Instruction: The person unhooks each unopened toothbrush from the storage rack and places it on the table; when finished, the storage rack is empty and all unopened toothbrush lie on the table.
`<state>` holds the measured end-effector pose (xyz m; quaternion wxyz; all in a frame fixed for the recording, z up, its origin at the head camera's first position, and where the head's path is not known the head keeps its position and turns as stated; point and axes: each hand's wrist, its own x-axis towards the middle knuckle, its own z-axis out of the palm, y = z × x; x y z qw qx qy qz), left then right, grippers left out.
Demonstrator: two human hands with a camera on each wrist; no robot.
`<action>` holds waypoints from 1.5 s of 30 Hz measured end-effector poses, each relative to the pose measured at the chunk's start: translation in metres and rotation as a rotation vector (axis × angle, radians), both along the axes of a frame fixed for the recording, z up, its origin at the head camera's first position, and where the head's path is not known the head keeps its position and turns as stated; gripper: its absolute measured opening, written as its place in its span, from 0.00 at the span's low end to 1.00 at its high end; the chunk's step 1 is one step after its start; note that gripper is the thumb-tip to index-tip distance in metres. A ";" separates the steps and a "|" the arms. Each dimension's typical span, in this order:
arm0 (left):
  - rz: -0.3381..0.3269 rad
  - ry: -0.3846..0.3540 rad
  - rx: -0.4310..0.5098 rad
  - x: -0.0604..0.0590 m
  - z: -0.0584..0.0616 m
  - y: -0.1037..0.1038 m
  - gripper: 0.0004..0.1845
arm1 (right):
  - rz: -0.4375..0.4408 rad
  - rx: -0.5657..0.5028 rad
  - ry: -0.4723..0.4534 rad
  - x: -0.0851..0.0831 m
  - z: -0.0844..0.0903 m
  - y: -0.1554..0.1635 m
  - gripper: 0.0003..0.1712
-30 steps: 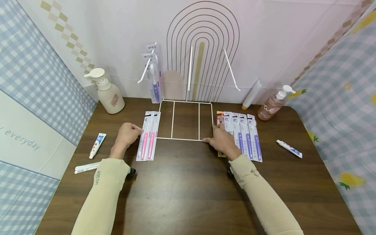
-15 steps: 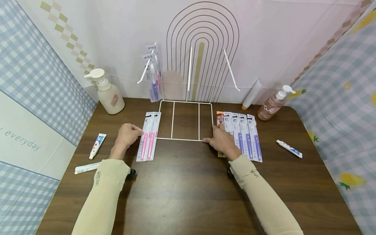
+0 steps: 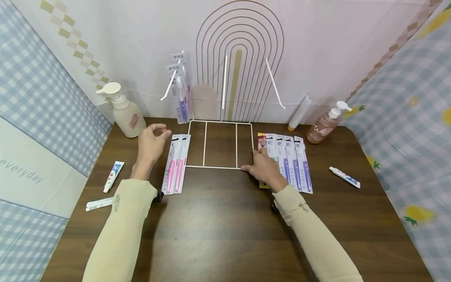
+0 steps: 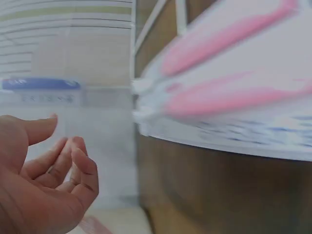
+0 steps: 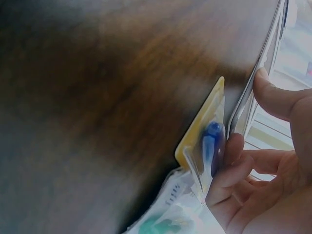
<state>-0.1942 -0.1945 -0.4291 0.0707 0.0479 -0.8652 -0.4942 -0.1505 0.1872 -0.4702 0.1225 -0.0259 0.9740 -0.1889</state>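
Observation:
My left hand [image 3: 151, 145] is raised just left of two packaged pink toothbrushes [image 3: 177, 164]. Its fingers are loosely bent and hold nothing; in the left wrist view they stand apart from the packs. With my right hand [image 3: 266, 168] I hold the front right corner of a white wire rack [image 3: 221, 167], thumb at the front bar and fingers at the side bar. Beneath and beside that hand lie a yellow-and-red toothbrush pack [image 5: 200, 131] and several packs, mostly purple toothbrushes [image 3: 296, 166]. More toothbrush packs [image 3: 180, 98] hang from the rack's left hook [image 3: 169, 86].
A cream pump bottle [image 3: 127, 115] stands back left, a brown one [image 3: 324, 125] back right beside a leaning tube [image 3: 299, 112]. Small toothpaste tubes lie at left [image 3: 113, 177] and right [image 3: 345, 177]. A middle hook [image 3: 224, 82] and a right hook [image 3: 275, 84] jut forward.
My left hand has let go of the left pink toothbrush pack and lifted up and back from it. The right hand keeps its place on the rack. The head view has shifted slightly.

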 end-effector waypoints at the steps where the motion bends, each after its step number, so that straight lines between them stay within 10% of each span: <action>1: 0.003 0.018 0.016 -0.004 0.005 0.002 0.22 | 0.001 0.001 0.001 0.000 0.000 -0.001 0.58; 19: 0.055 0.166 0.058 -0.038 0.066 0.029 0.16 | 0.004 -0.013 0.004 -0.010 -0.015 -0.003 0.59; 35: -0.011 0.190 0.065 -0.034 0.076 0.050 0.14 | -0.010 0.014 -0.010 -0.002 0.000 -0.004 0.57; 45: -0.054 0.216 0.035 -0.031 0.061 0.059 0.13 | -0.015 0.014 -0.008 -0.001 0.000 -0.002 0.57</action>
